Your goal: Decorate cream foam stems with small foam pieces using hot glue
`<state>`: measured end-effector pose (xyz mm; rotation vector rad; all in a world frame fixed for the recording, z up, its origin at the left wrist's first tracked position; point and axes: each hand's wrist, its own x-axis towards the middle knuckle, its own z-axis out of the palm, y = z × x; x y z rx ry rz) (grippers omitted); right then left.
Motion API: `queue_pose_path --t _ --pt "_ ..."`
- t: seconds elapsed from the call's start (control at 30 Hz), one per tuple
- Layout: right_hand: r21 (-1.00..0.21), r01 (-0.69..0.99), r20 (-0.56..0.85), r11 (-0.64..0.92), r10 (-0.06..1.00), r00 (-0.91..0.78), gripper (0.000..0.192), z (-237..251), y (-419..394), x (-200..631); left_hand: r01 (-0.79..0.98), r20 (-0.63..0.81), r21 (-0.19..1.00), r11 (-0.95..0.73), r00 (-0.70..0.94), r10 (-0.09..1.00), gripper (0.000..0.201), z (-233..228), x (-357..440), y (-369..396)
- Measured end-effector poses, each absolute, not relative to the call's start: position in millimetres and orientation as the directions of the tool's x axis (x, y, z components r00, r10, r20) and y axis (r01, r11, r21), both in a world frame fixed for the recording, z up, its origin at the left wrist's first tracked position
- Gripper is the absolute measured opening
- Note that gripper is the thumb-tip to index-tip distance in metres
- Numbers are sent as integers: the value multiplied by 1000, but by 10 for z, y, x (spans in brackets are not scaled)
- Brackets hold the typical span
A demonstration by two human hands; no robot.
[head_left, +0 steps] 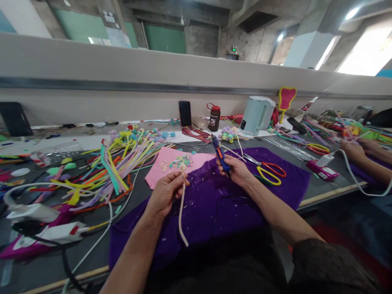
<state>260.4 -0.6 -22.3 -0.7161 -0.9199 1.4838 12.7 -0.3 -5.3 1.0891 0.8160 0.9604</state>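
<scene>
From the head view we see our left hand (165, 192) pinched around a cream pipe cleaner (182, 204), gripping it near its upper end; the rest of it hangs down in a loose curve over the purple cloth (214, 204) that covers the table in front of us. Our right hand (237, 170) is closed around a blue glue gun (221, 157) with an orange trigger, its nozzle pointing up and away from us, over the far edge of the cloth. The two hands are near each other but apart.

Just beyond the pipe cleaner lies a pink sheet (171, 163) with small pastel pieces scattered on it, partly tucked under the cloth. To the left of it spreads a heap of coloured pipe cleaners (122, 163). On the cloth, just right of our right hand, lie scissors (269, 170) with red and yellow handles. Along the back wall stand a dark phone (185, 113), a small brown bottle (214, 117) and a pale kettle (257, 114). At the right edge another person's hands (355, 148) rest on the table, well apart from ours.
</scene>
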Motion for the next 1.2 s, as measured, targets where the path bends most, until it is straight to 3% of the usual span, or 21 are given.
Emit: queue_pose_path --t 0.23,0.43,0.6,1.2 --pt "-929 -353 140 112 989 -55 38 -254 -47 2466 -146 -70 979 145 422 904 21 -120 219 -27" --pt "-888 -458 75 24 993 -93 17 -201 -81 2454 -123 -83 981 150 430 899 22 -129 243 -37" --pt "-846 -533 121 16 979 -163 21 -175 -106 2480 -135 -106 975 178 425 899 24 -116 232 -39" --pt "-862 -506 135 35 977 -164 19 -227 -75 2460 -167 -72 974 155 417 906 22 -100 205 -55"
